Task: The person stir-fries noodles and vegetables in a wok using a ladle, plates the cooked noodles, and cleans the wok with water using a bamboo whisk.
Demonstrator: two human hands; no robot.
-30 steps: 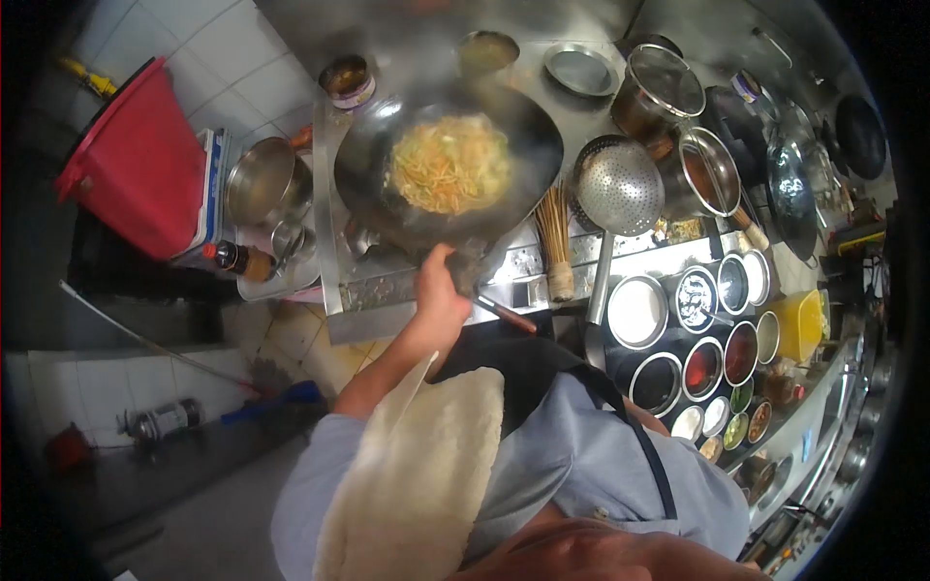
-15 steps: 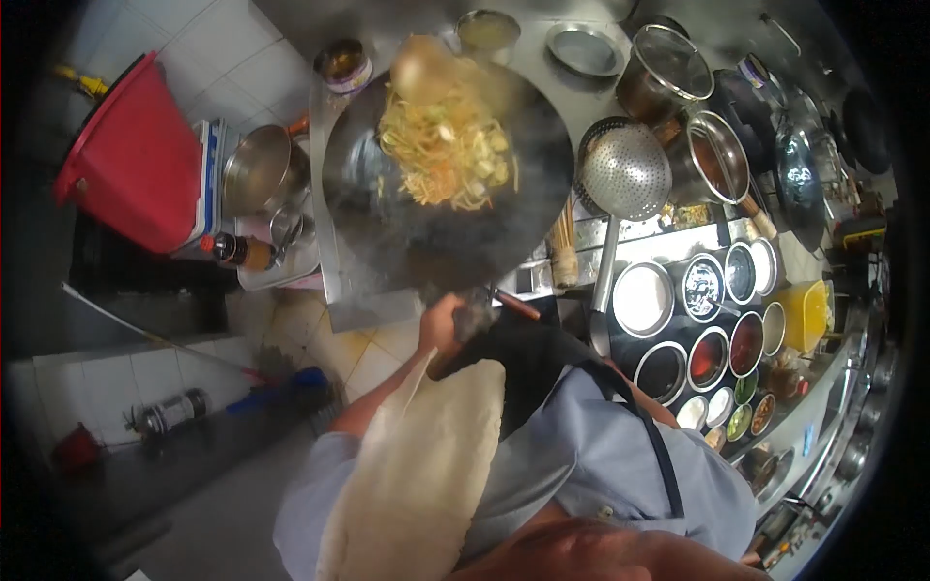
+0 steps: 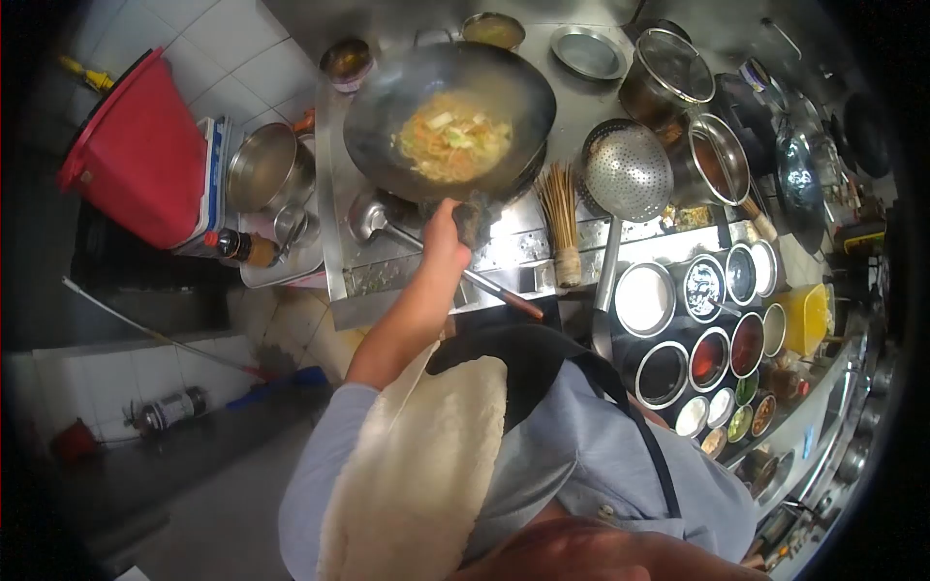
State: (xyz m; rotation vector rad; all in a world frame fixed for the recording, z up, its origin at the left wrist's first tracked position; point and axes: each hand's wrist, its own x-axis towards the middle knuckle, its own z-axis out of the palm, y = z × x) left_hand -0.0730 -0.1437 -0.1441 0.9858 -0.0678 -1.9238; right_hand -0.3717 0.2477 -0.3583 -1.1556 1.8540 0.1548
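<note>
In the head view, the left hand (image 3: 446, 237) is closed on the near edge of the dark wok (image 3: 378, 126), with a dark cloth (image 3: 473, 222) beside the thumb and the other fingers hidden; the right hand is out of view, its grip impossible to tell. The wok extends from the grip at twelve o'clock, the heap of yellowish strips (image 3: 455, 143) inside it likewise, while a ladle (image 3: 367, 217) has its bowl at nine and wooden handle at four.
</note>
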